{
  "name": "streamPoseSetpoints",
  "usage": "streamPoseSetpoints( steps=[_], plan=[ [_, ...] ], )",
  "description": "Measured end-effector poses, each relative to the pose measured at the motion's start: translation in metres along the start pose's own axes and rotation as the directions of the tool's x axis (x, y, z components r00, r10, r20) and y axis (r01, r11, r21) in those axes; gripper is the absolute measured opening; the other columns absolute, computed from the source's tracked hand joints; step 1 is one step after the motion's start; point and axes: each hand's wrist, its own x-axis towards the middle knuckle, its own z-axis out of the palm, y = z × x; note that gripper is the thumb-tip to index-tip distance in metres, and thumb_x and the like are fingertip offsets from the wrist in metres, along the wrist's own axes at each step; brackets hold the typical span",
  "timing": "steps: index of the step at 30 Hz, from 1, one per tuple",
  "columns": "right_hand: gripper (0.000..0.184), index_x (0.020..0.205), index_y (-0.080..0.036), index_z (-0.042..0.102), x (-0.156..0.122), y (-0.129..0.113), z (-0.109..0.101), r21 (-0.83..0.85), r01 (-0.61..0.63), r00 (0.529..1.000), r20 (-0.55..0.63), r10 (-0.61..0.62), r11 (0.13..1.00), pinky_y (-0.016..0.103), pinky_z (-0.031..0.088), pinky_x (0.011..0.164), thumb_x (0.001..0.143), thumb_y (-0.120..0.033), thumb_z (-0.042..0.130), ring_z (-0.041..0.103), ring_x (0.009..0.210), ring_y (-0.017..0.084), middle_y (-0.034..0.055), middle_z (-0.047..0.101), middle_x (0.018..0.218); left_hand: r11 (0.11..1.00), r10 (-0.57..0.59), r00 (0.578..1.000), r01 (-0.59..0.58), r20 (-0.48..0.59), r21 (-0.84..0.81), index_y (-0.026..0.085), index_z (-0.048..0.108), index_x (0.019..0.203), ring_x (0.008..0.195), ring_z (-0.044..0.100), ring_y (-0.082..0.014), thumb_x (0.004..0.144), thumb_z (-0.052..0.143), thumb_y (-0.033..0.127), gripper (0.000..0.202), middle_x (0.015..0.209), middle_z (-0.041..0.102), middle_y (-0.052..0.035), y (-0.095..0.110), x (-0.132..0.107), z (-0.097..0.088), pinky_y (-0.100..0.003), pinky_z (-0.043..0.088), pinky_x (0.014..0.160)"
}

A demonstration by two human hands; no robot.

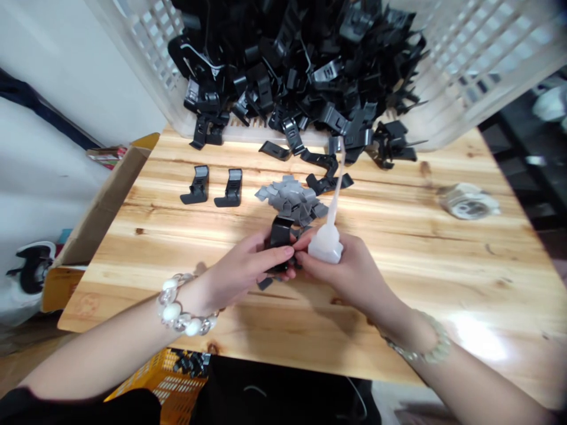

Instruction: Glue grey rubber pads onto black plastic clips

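My left hand (248, 268) is closed around a black plastic clip (280, 232), held just above the wooden table (398, 236). My right hand (349, 273) grips a small translucent squeeze bottle (326, 242) whose long thin nozzle points up and away; its fingertips also touch the clip. Just beyond the hands lies a small heap of grey square pads (293, 198). Both wrists wear beaded bracelets.
A large white slatted crate (478, 65) on its side spills many black clips (301, 71) onto the table's far edge. Two finished-looking clips (215, 187) stand at the left. A roll of tape (468, 202) lies right. A cardboard box (95, 218) and yellow basket (166, 383) sit beside and below the table.
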Motion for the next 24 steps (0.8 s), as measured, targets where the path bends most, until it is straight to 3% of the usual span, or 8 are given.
streamPoseSetpoints(
  steps=[4, 9, 14, 18, 24],
  plan=[
    [0.011, 0.079, -0.019, 0.066, 0.003, 0.002, -0.003, 0.146, -0.111, 0.994, 0.039, 0.106, 0.983, 0.027, 0.053, 0.063, 0.075, -0.024, 0.075, 0.064, 0.061, 0.013, 0.0001, 0.069, 0.069, 0.989, 0.066, 0.998, -0.062, -0.02, 0.131, 0.014, 0.058, 0.099, 0.072, 0.061, -0.0117, 0.082, 0.07, 0.026, 0.025, 0.077, 0.064, -0.0004, 0.0, 0.001, -0.004, -0.024, 0.048, 0.068],
    [0.016, 0.084, -0.018, 0.067, 0.006, 0.01, -0.006, 0.271, -0.132, 0.988, 0.114, 0.104, 0.953, 0.024, 0.051, 0.063, 0.074, -0.023, 0.078, 0.061, 0.06, 0.009, -0.0005, 0.068, 0.072, 0.923, 0.151, 0.988, -0.126, -0.043, 0.364, 0.016, 0.058, 0.096, 0.072, 0.063, -0.0139, 0.084, 0.068, 0.031, 0.022, 0.075, 0.066, -0.0001, 0.001, -0.002, -0.004, -0.027, 0.051, 0.069],
    [0.024, 0.091, -0.017, 0.067, 0.006, 0.013, -0.01, 0.303, -0.156, 0.982, 0.152, 0.114, 0.94, 0.025, 0.05, 0.064, 0.072, -0.024, 0.081, 0.06, 0.063, 0.01, 0.001, 0.068, 0.079, 0.848, 0.292, 0.953, -0.22, -0.078, 0.482, 0.018, 0.056, 0.099, 0.077, 0.066, -0.0155, 0.084, 0.067, 0.029, 0.021, 0.082, 0.068, -0.0015, 0.0, -0.008, 0.002, -0.028, 0.054, 0.072],
    [0.023, 0.089, -0.017, 0.067, 0.007, 0.011, -0.011, 0.324, -0.19, 0.972, 0.191, 0.133, 0.927, 0.024, 0.05, 0.065, 0.071, -0.022, 0.081, 0.058, 0.062, 0.008, 0.0002, 0.068, 0.08, 0.803, 0.342, 0.939, -0.271, -0.039, 0.531, 0.019, 0.055, 0.098, 0.076, 0.068, -0.0161, 0.086, 0.063, 0.027, 0.017, 0.082, 0.068, -0.0011, -0.001, -0.009, 0.005, -0.029, 0.055, 0.071],
    [0.023, 0.088, -0.017, 0.067, 0.007, 0.01, -0.009, 0.356, -0.193, 0.972, 0.198, 0.128, 0.914, 0.024, 0.049, 0.064, 0.07, -0.02, 0.081, 0.058, 0.062, 0.008, -0.0001, 0.067, 0.081, 0.812, 0.344, 0.939, -0.3, 0.006, 0.501, 0.021, 0.053, 0.098, 0.076, 0.069, -0.0166, 0.086, 0.063, 0.024, 0.016, 0.083, 0.069, -0.0009, -0.001, -0.008, 0.005, -0.03, 0.056, 0.073]
  ],
)
